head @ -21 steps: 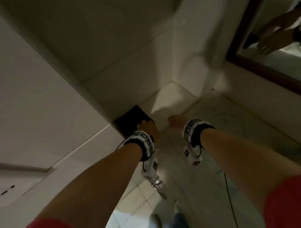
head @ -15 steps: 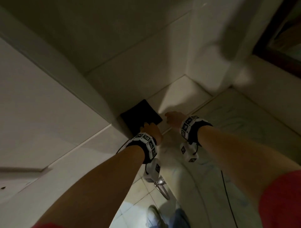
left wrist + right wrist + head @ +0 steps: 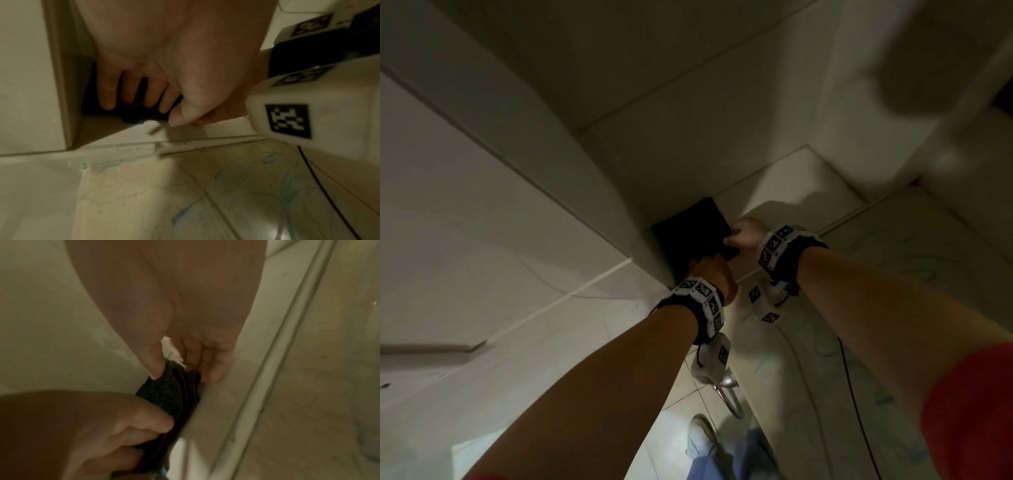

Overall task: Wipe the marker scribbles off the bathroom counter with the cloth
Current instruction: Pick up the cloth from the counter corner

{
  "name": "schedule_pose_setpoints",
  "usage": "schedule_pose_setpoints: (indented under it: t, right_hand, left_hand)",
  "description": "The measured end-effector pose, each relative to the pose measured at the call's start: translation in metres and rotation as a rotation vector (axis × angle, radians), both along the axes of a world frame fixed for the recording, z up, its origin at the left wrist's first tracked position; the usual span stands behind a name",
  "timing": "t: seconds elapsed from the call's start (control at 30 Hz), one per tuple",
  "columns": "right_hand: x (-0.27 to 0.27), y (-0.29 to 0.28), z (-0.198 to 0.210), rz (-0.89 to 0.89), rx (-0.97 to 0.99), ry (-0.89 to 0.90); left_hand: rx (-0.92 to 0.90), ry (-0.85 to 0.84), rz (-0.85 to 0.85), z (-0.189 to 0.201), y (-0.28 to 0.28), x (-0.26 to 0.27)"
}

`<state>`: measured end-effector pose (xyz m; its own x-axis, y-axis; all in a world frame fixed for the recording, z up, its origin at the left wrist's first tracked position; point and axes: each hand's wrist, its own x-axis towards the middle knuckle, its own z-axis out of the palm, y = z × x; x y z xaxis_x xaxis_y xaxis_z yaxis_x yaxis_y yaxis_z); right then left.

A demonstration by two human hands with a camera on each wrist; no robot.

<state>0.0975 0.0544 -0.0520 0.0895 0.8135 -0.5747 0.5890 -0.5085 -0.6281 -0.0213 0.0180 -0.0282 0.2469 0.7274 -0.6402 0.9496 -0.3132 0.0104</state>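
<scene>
Left grip (image 3: 711, 274): fingers (image 3: 107, 95) spread flat over the dark cloth (image 3: 693, 236), with the thumb curled in beside it at the near edge; seen from the right wrist, this thumb and fingers close on the folded edge (image 3: 174, 395).
Right grip (image 3: 746, 234): thumb on top and fingers (image 3: 213, 368) under the far right corner of the cloth, pinching its folded layers.
Cloth: dark, nubby, folded into a thick square; it lies between the two grips in the corner where a pale wall panel (image 3: 30, 81) meets the tiled ledge (image 3: 791, 185), and both grips touch it.
Marker scribbles (image 3: 195, 206): faint blue loops on the pale tabletop (image 3: 914, 246), just nearer than the left grip and to the right of the right grip, apart from the cloth.
Wrist bands (image 3: 705, 301): black, with white tagged blocks, one on each wrist.
Below the grips: tiled floor (image 3: 678, 394), a shoe (image 3: 700, 437) and a blue trouser leg.
</scene>
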Motion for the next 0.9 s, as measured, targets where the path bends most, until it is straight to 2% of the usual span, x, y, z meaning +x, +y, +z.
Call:
schedule_pose_setpoints:
  t: [0.17,0.3,0.53,0.67,0.77,0.9]
  right_hand:
    - [-0.002,-0.003,-0.002,-0.005,-0.004,0.016]
    - [0.0,-0.012,-0.002,0.067,0.03,0.032]
    - [0.013,-0.044,0.015,-0.058,0.132,0.138]
    - [0.019,-0.073,0.046,-0.151,0.141,0.127]
    - [0.018,-0.103,0.082,-0.111,0.145,0.008]
    - [0.011,-0.16,0.131,-0.112,0.169,-0.123]
  left_hand:
    - [0.005,-0.083,-0.021,0.0,-0.007,-0.007]
    - [0.027,-0.111,-0.032,-0.003,-0.016,-0.012]
    - [0.006,-0.271,0.059,0.002,-0.028,-0.017]
    - [-0.01,-0.314,0.035,0.02,-0.038,-0.017]
    - [-0.004,-0.36,0.002,0.043,-0.05,-0.015]
    - [0.02,-0.556,-0.035,0.073,-0.08,-0.022]
